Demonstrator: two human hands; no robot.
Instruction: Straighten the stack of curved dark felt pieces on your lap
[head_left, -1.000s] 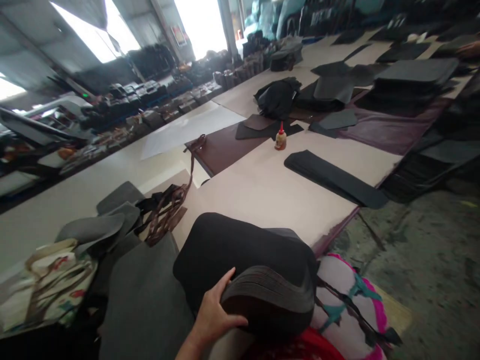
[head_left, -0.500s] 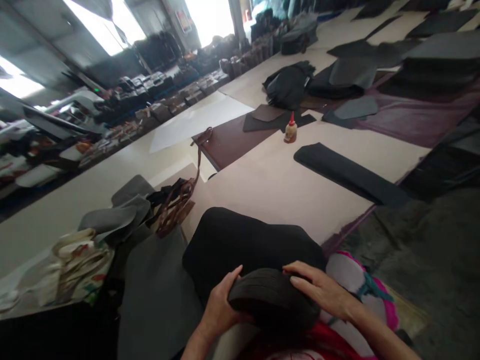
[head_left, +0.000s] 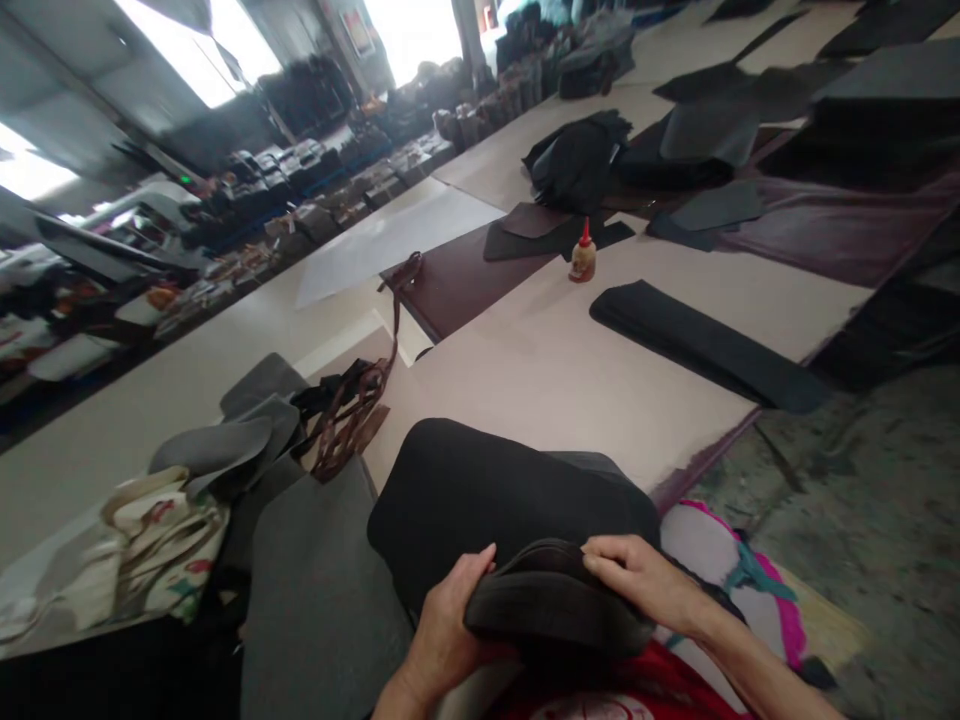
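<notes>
My left hand (head_left: 448, 622) grips the left end of a bent stack of black leather-like sheets (head_left: 559, 612), its thumb on top and its other fingers hidden below. At the far right edge of the same stack, my right hand (head_left: 651, 582) pinches the upper sheets between thumb and fingers. A gap shows between the layers there. Just beyond lies a large black piece with rounded corners (head_left: 480, 490) on the table, with another dark layer partly showing under its right side.
A glue-like bottle with a red tip (head_left: 583, 252) stands on the pale table (head_left: 525, 375). To its right lies a folded black strip (head_left: 697, 345). Brown straps (head_left: 358, 415), a grey sheet (head_left: 315, 600) and a crumpled cream cloth (head_left: 161, 545) are at left. Dark piles sit further back.
The stack's upper layers have parted, and a gap now shows between them. My right fingers have drawn together into a pinch at its edge. Another layer now shows under the large black piece.
</notes>
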